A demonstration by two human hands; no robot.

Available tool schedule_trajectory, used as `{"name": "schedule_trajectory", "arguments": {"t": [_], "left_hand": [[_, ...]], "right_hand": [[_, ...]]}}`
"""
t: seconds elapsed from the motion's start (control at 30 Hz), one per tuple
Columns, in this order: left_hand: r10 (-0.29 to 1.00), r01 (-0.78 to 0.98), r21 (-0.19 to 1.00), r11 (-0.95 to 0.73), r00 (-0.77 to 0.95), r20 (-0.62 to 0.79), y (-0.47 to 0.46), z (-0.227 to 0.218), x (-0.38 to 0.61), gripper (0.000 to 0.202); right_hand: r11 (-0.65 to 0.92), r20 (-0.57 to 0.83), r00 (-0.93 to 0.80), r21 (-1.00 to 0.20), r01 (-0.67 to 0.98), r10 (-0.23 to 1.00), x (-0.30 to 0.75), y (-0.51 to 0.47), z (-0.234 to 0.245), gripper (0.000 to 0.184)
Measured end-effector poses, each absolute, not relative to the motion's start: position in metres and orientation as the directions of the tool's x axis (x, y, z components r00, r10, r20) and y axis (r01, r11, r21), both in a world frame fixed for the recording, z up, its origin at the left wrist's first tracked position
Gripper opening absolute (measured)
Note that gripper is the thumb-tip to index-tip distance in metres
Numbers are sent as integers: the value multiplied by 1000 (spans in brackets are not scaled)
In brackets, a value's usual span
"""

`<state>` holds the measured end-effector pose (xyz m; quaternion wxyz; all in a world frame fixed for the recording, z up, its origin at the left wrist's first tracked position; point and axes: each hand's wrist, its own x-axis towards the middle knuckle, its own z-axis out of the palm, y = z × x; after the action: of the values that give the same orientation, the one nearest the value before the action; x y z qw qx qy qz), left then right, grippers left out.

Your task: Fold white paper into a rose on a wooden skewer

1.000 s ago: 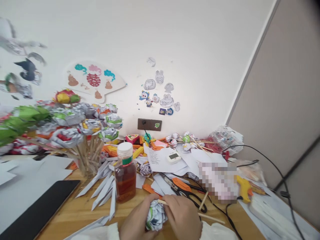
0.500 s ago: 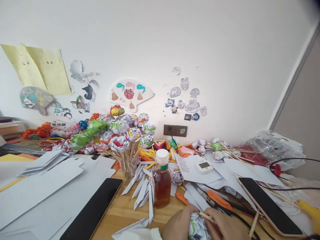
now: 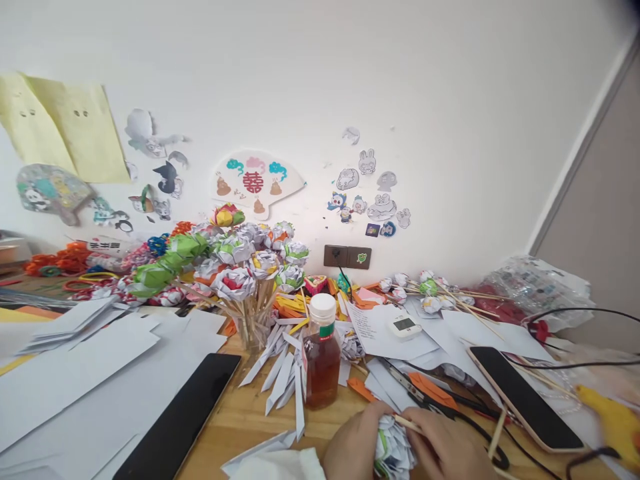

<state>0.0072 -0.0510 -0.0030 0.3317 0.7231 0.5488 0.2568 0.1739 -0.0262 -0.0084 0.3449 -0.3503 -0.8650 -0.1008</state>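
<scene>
At the bottom edge of the view both my hands close around a folded paper flower printed in white, black and green. My left hand cups its left side. My right hand grips its right side and pinches a thin wooden stick that pokes out of the flower toward the upper left. Only the upper parts of both hands show.
A bottle of amber liquid stands just behind my hands. Scissors, a phone, a yellow glue gun, a black tablet, paper sheets, folded paper strips and a jar of paper flowers on sticks crowd the wooden table.
The camera swung left a second ago, then tipped slightly up. My hands stay closed on the flower and stick, sitting lower in the picture.
</scene>
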Motion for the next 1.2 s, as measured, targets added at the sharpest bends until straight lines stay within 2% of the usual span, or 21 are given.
{"name": "schedule_trajectory", "arguments": {"t": [0.17, 0.27, 0.4, 0.57, 0.7, 0.83, 1.0, 1.13, 1.2], "left_hand": [[943, 521, 800, -299, 290, 163, -54, 0, 5, 58], [919, 445, 815, -370, 307, 249, -55, -4, 6, 53], [893, 394, 821, -413, 352, 281, -58, -6, 5, 49], [875, 374, 826, -422, 406, 263, -60, -3, 3, 51], [902, 374, 851, -367, 367, 228, -60, -1, 4, 53], [922, 377, 872, -312, 340, 183, -61, 5, 5, 54], [930, 287, 916, -281, 317, 186, -63, 10, 6, 55], [905, 204, 925, -321, 353, 236, -63, 2, 6, 58], [879, 118, 927, -356, 379, 289, -62, -4, 6, 56]], "right_hand": [[698, 460, -540, -317, 641, 705, 171, -29, 5, 18], [661, 380, -543, -486, 572, 749, 171, -29, 17, 20], [573, 283, -556, -678, 461, 781, 175, -27, 29, 18], [348, 134, -602, -902, 255, 787, 177, -22, 32, 23], [302, 135, -544, -925, 230, 828, 176, -21, 29, 21], [363, 208, -472, -894, 263, 856, 178, -23, 31, 17], [453, 301, -426, -833, 317, 853, 181, -24, 36, 16], [490, 297, -463, -785, 380, 835, 178, -25, 34, 10], [497, 289, -506, -796, 344, 813, 177, -26, 33, 12]]}}
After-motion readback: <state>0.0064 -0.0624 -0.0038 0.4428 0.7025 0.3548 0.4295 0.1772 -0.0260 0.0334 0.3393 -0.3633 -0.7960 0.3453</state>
